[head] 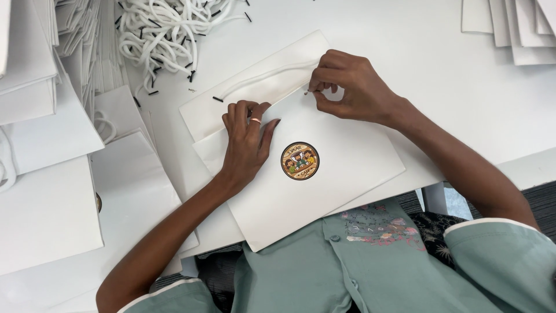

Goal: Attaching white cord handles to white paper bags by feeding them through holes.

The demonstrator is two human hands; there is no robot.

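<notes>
A flat white paper bag (pixel 324 185) with a round brown picture sticker (pixel 300 160) lies on the white table in front of me. My left hand (pixel 246 142), with a ring on one finger, presses flat on the bag's upper left edge. My right hand (pixel 353 84) pinches the end of a white cord handle (pixel 263 78) at the bag's top edge. The cord arcs left over the bag's other panel and ends in a black tip (pixel 218 99).
A tangled heap of white cords with black tips (pixel 168 32) lies at the back left. Stacks of white paper bags (pixel 52 150) fill the left side, and more flat white sheets (pixel 515 29) sit at the back right. The table edge (pixel 521 165) runs at right.
</notes>
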